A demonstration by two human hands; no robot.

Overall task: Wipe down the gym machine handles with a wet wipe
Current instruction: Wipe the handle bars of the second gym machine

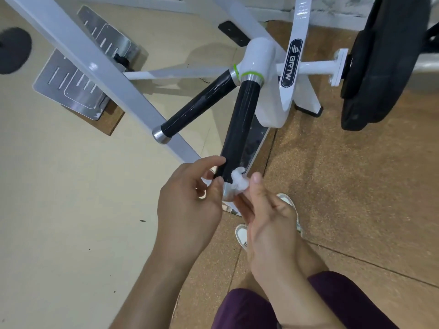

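The right hand point(266, 217) pinches a bunched wet wipe point(238, 181) against the near handle point(240, 129) by its metal end cap point(228, 192). The left hand point(190, 205) curls thumb and forefinger round that same end; the second handle point(194, 108) lies untouched.

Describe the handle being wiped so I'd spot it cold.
Find the white hub with green rings; two black handles branch from it. The near handle runs down toward the person, its end between the left hand and right hand. Only it has the white wet wipe bunched at its tip; the other handle angles left, untouched.
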